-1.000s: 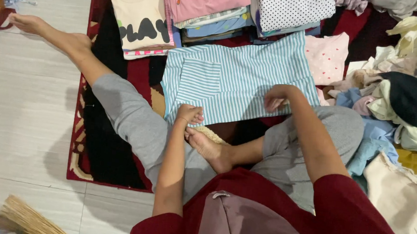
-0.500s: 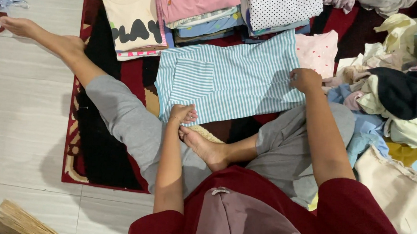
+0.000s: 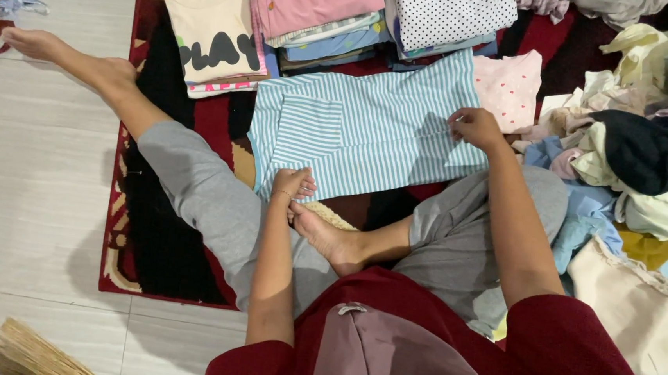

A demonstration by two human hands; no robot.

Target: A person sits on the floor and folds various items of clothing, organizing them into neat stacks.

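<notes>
A teal-and-white striped garment [image 3: 369, 127] lies spread flat on the dark red patterned rug [image 3: 159, 222] in front of my folded legs. My left hand [image 3: 295, 183] pinches its near left edge, just above my bare foot. My right hand [image 3: 473, 127] grips the garment's right edge and lifts a small fold of the cloth. Both arms wear dark red sleeves.
Folded stacks sit at the far edge: a cream printed shirt [image 3: 212, 30], a pink top [image 3: 315, 2], a dotted white piece [image 3: 448, 11]. A pink dotted garment [image 3: 509, 86] lies beside the striped one. A loose clothes heap [image 3: 641, 162] fills the right. A straw broom [image 3: 33, 350] lies on the tiled floor.
My right hand travelled from the garment's near middle out to its right edge and now pulls that edge slightly inward. My left hand has stayed on the near left edge.
</notes>
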